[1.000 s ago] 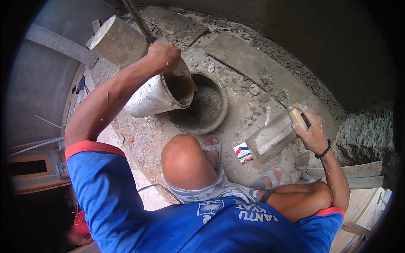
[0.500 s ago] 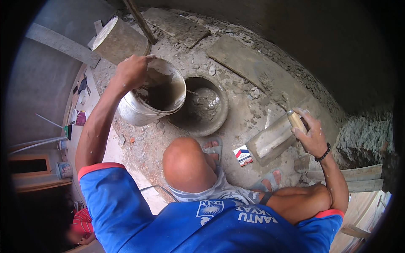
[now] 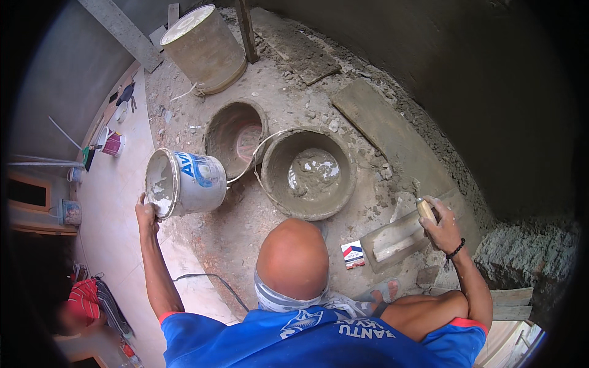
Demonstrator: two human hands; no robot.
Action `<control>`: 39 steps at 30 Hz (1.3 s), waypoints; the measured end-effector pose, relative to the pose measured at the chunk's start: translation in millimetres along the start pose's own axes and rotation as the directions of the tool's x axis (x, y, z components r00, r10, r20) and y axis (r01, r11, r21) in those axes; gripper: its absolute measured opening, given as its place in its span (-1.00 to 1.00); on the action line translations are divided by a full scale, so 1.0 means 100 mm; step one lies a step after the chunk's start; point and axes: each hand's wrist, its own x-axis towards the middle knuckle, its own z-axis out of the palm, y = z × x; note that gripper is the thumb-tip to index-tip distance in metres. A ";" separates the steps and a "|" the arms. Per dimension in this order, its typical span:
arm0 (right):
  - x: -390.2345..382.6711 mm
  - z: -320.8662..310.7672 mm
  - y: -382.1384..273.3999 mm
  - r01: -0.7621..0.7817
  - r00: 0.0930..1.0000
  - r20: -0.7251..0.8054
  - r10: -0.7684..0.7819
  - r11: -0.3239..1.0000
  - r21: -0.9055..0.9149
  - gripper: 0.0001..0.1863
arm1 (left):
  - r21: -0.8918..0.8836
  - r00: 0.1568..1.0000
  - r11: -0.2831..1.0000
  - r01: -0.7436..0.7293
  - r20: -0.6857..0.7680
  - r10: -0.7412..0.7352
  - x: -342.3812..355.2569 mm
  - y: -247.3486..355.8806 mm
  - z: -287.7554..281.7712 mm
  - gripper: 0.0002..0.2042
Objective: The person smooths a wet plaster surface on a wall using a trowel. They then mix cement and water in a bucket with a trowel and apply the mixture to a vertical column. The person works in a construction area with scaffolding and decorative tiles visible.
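Note:
My left hand is closed on the rim of a white bucket with blue print, which is tipped on its side with its mouth toward the left. Wet grey residue coats its inside. In my right hand is the pale wooden handle of a trowel; its blade can hardly be made out. Between my hands stands a dark round tub with wet mortar at its bottom. A second mortar-stained tub stands just behind the white bucket. Near my right hand lies a mortar-smeared float.
A large upturned bucket stands by a wooden post. A long board lies along the plastered wall. A small cigarette-style box is near my foot. A cable crosses the floor. At lower left shows a person's red sleeve.
The white bucket has swung left off the mortar tub and tipped over sideways, uncovering a second tub. My left hand has moved down and left with it. My right hand keeps the trowel, slightly lower.

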 end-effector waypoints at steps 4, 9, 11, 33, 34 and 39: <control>0.12 0.07 -0.06 -0.070 0.998 0.003 0.070 0.996 -0.050 -0.49 | -0.250 0.996 0.967 0.058 -0.048 -0.073 -0.02 -0.36 -0.09 -0.46; 0.21 0.13 -0.12 -0.069 0.997 -0.026 0.067 0.994 -0.087 -0.52 | -0.440 0.983 0.896 0.066 -0.126 -0.135 0.12 -0.67 -0.20 -0.51; 0.25 0.17 -0.18 -0.055 0.998 -0.039 0.050 0.990 -0.131 -0.53 | -0.452 0.961 0.888 0.086 -0.197 -0.193 0.21 -0.84 -0.18 -0.54; 0.39 0.27 0.04 -0.099 0.993 0.045 0.111 0.971 -0.216 -0.50 | -0.619 0.746 0.417 0.665 0.576 -0.334 -0.71 -0.23 1.79 -0.35; 0.38 0.29 0.00 -0.090 0.993 0.055 0.105 0.971 -0.219 -0.50 | -0.676 0.768 0.365 0.640 0.571 -0.288 -0.60 -0.30 1.94 -0.44; 0.29 0.30 -0.12 -0.107 0.991 0.053 0.121 0.970 -0.218 -0.50 | -0.787 0.841 0.299 0.540 0.492 -0.223 -0.43 -0.35 2.33 -0.67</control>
